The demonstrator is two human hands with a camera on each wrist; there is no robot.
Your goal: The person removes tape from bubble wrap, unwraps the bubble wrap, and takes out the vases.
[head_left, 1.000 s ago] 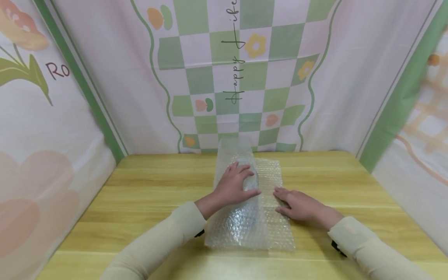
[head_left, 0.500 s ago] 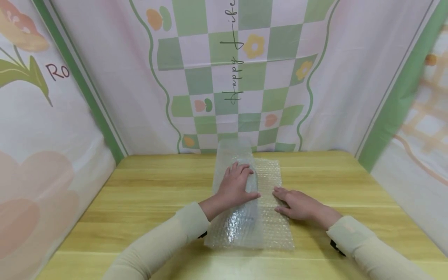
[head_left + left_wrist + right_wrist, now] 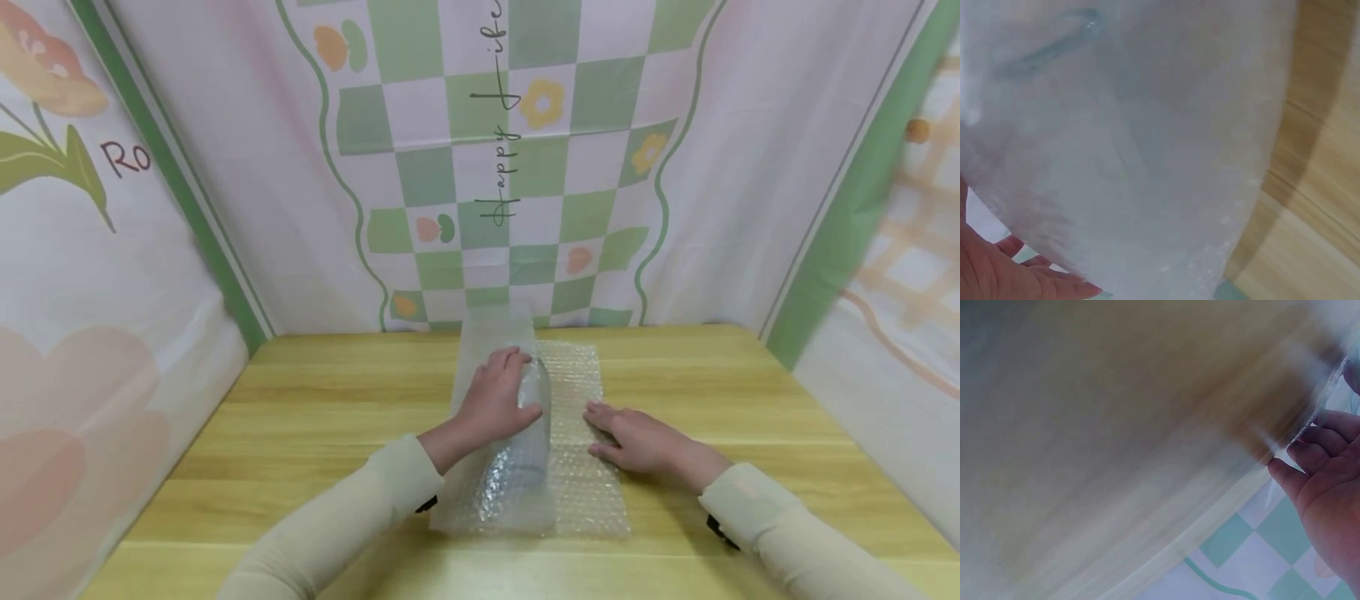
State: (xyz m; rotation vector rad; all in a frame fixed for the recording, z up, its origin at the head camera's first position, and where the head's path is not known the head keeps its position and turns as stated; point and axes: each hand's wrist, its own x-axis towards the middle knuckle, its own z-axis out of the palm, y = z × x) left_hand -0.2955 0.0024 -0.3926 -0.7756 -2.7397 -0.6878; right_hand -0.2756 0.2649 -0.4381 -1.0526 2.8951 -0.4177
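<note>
A sheet of bubble wrap [image 3: 581, 492] lies on the table, its left part folded over a clear, rounded, cylindrical thing [image 3: 534, 417] that looks like glass. My left hand [image 3: 491, 400] rests on top of this covered thing, fingers bent over its far part and thumb stretched along the near side. In the left wrist view the wrap [image 3: 1147, 156] fills most of the frame, with the hand [image 3: 1016, 272] at its lower left edge. The fingers of my right hand [image 3: 637, 437] press on the wrap's right edge; in the right wrist view this hand [image 3: 1329, 481] has its fingertips at that edge.
A wood-grain table [image 3: 337, 392] carries the wrap. Behind it hangs a cloth with green and white checks [image 3: 536, 162], and more printed cloth [image 3: 112, 275] closes the left and right sides. The wrap's far end reaches the table's back edge.
My left hand has shifted slightly left and its fingers have drawn in, with more of the clear thing showing on its right. The raised far wrap has dropped a little. My right hand stays put.
</note>
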